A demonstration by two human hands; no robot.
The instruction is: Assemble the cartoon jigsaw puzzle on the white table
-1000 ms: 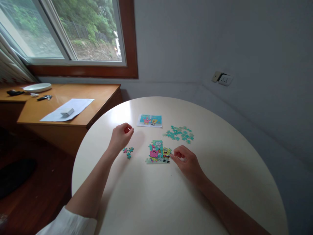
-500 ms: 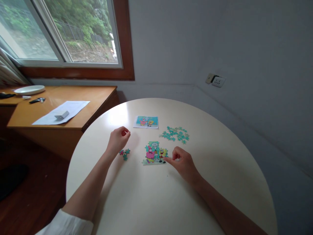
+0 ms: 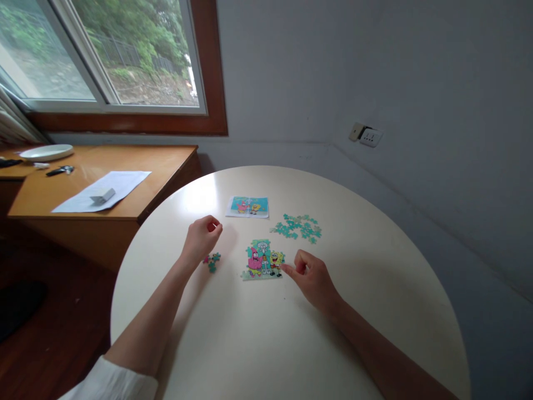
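A partly joined jigsaw puzzle (image 3: pixel 261 265) lies on the round table, showing a pink starfish, a pale blue figure and a yellow sponge character. My right hand (image 3: pixel 314 278) is at its right edge, fingers curled in and thumb stretched toward the yellow figure; no piece shows in its curl. To the left, above the tabletop, my left hand (image 3: pixel 202 239) is closed with fingertips together. Whatever it may hold is too small to make out. Just below that hand lies a small group of loose puzzle pieces (image 3: pixel 212 262).
Teal puzzle pieces (image 3: pixel 297 228) lie spread behind the puzzle, to the right. A printed picture sheet (image 3: pixel 249 206) rests farther back on the white round table (image 3: pixel 250 344). At left, a wooden desk (image 3: pixel 166 161) carries paper, a small box and a white plate (image 3: pixel 48 152).
My right thumb has drawn slightly back to the right from the yellow figure. My left hand stays in nearly the same place. The whole view has shifted a little.
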